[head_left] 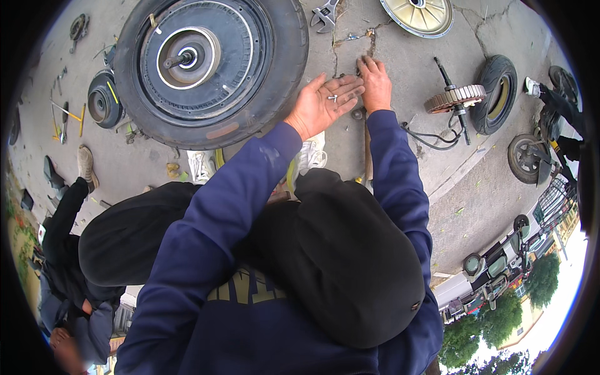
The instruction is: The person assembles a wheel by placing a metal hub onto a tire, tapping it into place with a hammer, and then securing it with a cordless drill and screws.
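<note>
My left hand [328, 100] is turned palm up with its fingers stretched out, and a few small silver screws [333, 98] rest in the palm. Just right of it, my right hand [376, 84] reaches down to the cracked concrete, back upward, fingers bent and close together. Whatever its fingertips hold, if anything, is hidden. Some small bits of metal [354, 36] lie beyond it along a crack. A large hub-motor wheel [215, 115] with a black tyre lies flat left of my hands, its axle pointing up. Below my right wrist runs a wooden tool handle [368, 153].
An adjustable wrench [324, 17] and a round metal hub cover [420, 15] lie farther off. On the right are a motor stator [455, 99] with shaft and cable, and a small tyre [495, 95]. Tools [65, 122] and another person [65, 250] are at left; parked scooters [500, 262] stand lower right.
</note>
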The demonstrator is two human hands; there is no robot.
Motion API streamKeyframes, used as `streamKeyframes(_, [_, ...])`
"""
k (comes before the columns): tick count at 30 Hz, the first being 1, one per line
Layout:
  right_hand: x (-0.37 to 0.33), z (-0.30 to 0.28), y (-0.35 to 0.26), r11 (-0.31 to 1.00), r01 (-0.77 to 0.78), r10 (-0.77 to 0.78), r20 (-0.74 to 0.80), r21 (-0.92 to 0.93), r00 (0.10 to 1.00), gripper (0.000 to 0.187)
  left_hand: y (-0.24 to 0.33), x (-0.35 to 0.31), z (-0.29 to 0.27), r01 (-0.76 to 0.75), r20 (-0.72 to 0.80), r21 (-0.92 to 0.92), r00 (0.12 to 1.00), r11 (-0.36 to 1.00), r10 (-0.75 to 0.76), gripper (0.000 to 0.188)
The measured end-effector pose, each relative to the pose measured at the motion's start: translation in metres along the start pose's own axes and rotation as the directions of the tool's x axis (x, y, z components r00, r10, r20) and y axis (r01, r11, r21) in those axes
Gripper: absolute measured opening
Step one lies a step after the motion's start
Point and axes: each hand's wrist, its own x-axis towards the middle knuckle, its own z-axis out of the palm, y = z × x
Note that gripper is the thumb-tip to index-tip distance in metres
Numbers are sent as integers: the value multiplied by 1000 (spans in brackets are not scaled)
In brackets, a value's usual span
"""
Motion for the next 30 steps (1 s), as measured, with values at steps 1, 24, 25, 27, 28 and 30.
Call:
streamKeyframes(1, [-3, 2, 0, 1000, -13, 13, 11, 14, 1000, 30, 1, -2, 0, 0, 2, 11, 1000, 1000, 0, 63])
streamKeyframes(24, [-43, -86, -69, 705, -259, 171, 197, 660, 965, 21, -13, -3, -39, -42, -183, 196, 980, 980, 78, 57])
streamKeyframes(25, [-48, -85, -67, 609, -391, 333, 225, 690, 916, 22, -12, -5, -34, -42, -179, 208, 980, 977, 80, 55])
streamKeyframes(27, [-44, -65, -50, 648, -450, 479, 130, 614, 868, 26, -12, -7, -34, -11, -148, 233, 988, 972, 47, 55])
streamKeyframes(28, [-35, -48, -29, 780, -398, 451, 7, 483, 893, 27, -10, -8, -34, -2, -133, 251, 991, 968, 36, 55])
streamKeyframes(30, [-23, -32, -12, 935, -263, 290, -91, 236, 953, 31, -9, -12, -34, 8, -149, 245, 988, 969, 29, 54])
